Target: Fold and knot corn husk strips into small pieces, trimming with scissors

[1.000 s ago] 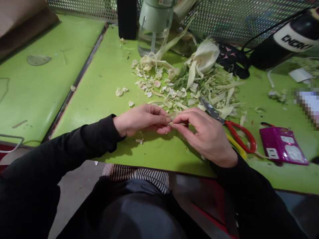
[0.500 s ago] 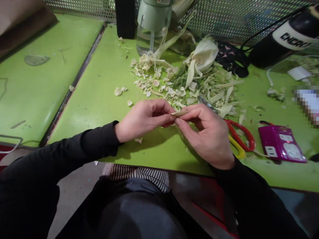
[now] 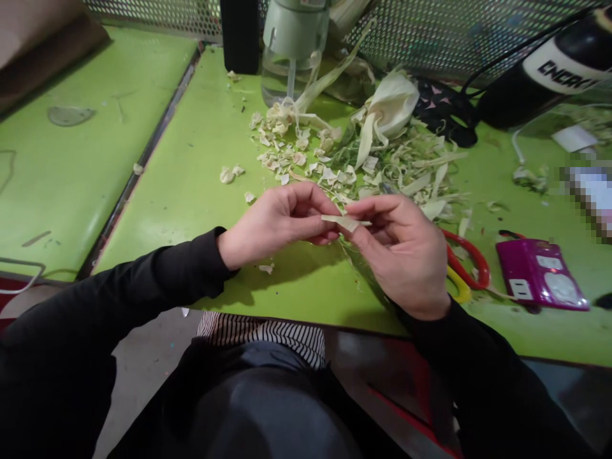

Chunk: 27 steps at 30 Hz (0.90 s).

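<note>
Between my hands is a small pale strip of corn husk (image 3: 345,222), held over the front of the green table (image 3: 172,204). My left hand (image 3: 287,220) pinches its left end between thumb and curled fingers. On the other end my right hand (image 3: 404,245) has thumb and forefinger closed. Just beyond the fingers lies a heap of cut husk scraps (image 3: 401,159), with a larger piece of husk (image 3: 394,105) on top. Scissors with red and yellow handles (image 3: 471,255) lie beside my right hand, partly hidden by it.
A clear bottle with a green top (image 3: 294,57) and a black box-like object (image 3: 240,35) stand at the back by the mesh panel (image 3: 430,38). A black bottle (image 3: 535,83) leans at the right. A purple pouch (image 3: 540,274) lies right of the scissors.
The husk strip now shows more broadly between my fingers, turned flatter. My right hand has shifted slightly right and its fingers have moved along the strip. The left hand has barely moved.
</note>
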Tool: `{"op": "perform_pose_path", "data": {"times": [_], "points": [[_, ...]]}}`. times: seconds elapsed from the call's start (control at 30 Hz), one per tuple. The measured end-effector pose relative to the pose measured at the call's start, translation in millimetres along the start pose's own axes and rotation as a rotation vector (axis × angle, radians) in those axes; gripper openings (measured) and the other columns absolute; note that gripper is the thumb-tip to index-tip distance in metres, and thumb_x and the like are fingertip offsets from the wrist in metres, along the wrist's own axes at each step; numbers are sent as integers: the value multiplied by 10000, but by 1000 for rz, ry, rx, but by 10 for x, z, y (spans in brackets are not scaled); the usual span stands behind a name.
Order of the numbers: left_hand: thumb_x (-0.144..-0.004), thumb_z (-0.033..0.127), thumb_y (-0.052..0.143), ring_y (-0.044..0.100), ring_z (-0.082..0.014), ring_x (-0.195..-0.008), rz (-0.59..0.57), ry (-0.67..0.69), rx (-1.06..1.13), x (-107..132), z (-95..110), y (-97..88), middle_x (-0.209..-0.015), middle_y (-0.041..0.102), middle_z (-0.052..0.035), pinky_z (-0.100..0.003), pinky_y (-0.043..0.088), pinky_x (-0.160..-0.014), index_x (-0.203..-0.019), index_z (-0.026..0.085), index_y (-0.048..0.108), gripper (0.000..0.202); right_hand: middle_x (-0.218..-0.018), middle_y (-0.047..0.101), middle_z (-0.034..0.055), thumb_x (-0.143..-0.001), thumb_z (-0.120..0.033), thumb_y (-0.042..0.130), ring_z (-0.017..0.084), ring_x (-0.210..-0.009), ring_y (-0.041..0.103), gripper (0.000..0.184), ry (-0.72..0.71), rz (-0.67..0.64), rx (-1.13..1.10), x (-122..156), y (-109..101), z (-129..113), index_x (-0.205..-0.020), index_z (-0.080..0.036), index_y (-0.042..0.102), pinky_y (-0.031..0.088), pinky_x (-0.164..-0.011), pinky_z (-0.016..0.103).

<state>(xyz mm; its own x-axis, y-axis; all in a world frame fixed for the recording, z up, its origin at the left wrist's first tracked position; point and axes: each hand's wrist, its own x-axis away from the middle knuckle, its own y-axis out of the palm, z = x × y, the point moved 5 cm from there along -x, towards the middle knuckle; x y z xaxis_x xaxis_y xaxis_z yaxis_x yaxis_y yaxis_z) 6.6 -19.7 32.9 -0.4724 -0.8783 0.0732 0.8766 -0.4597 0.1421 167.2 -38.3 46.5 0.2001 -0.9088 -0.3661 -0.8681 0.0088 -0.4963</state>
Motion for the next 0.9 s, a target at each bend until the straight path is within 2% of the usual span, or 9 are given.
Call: {"op": "perform_pose_path", "data": {"times": [0.13,0.27,0.37,0.47,0.57,0.73,0.8,0.9], "points": [[-881,200,706,720,-107,-740,-7,-47,37,-1,21,-14,-818,731,-35,-233,594,-732,-899,128,601,129,-847,697,10,-901,-329,705,141,-727,666,91,2,42,29,3,-33,21,-939,-247,692,581,-682,284],[-872,241,725,702,-105,-715,8,64,-55,13,50,-15,-778,713,-14,-229,588,-717,-873,145,610,150,-725,643,-10,-889,-436,706,112,-593,605,222,127,-16,-77,-28,-2,31,-883,-220,653,536,-555,243],[-825,232,764,692,-111,-711,23,151,-162,38,64,-6,-781,715,-12,-220,571,-689,-883,151,623,173,-703,622,-20,-866,-483,720,100,-573,591,290,187,-42,-160,-51,26,22,-852,-209,625,531,-549,230],[-794,202,778,687,-115,-707,69,180,-230,52,77,-13,-763,711,-11,-214,559,-666,-878,151,627,180,-718,624,-21,-871,-478,716,96,-577,594,285,190,-44,-191,-56,40,28,-860,-208,625,532,-553,227],[-833,217,738,696,-116,-701,72,130,-149,35,69,-29,-749,715,-20,-228,579,-679,-853,146,605,152,-766,652,-11,-877,-441,720,107,-614,616,235,142,-40,-163,-40,36,44,-916,-218,657,543,-569,237],[-853,254,732,719,-122,-715,7,-44,0,4,19,-55,-780,736,-47,-246,604,-695,-843,133,577,197,-855,705,12,-882,-388,724,147,-725,667,173,16,-37,-8,8,15,32,-981,-247,709,582,-671,286],[-856,247,729,723,-125,-726,-11,-49,2,8,25,-50,-788,737,-46,-243,600,-688,-859,136,577,189,-861,711,17,-897,-383,706,151,-729,671,156,5,-15,17,14,1,16,-970,-245,708,586,-692,296],[-871,256,716,721,-123,-738,-15,3,-26,19,43,-29,-781,730,-24,-228,587,-669,-894,155,572,178,-790,685,7,-908,-401,688,129,-644,633,168,57,-2,-13,-4,-12,2,-935,-236,687,550,-595,262]]}}
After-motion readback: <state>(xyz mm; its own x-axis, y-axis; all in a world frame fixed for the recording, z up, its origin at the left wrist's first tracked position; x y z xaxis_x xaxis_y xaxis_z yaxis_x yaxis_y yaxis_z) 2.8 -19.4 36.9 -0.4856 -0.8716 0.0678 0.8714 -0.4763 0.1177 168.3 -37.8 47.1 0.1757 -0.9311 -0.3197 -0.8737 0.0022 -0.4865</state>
